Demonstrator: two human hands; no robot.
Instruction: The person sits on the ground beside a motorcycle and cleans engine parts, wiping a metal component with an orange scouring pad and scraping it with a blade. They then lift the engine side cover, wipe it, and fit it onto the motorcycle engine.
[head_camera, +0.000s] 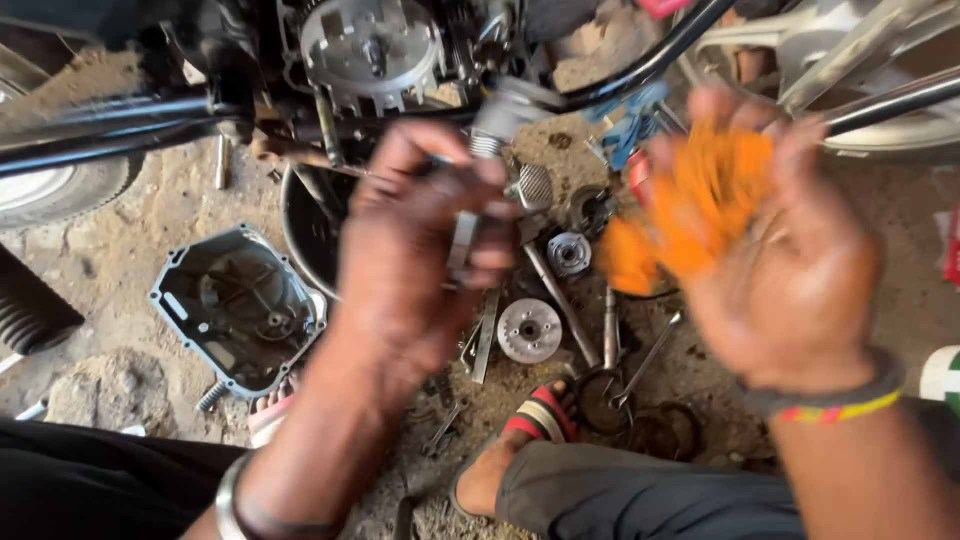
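My left hand (415, 265) is raised in the middle of the view, fingers curled around a small grey metal part (462, 240) whose shape is blurred. My right hand (790, 250) is at the right, holding a crumpled orange cloth (690, 215) that is blurred by motion. The two hands are apart, the cloth a short way right of the metal part. Both hover above the dirt ground in front of a motorcycle engine (372, 45) with its side open.
A grey engine cover (240, 305) lies on the ground at left beside a black round pan (305, 235). Round metal discs (529, 330), rods, wrenches and rings are scattered below the hands. A sandalled foot (530, 425) rests bottom centre. Tyres stand at both upper sides.
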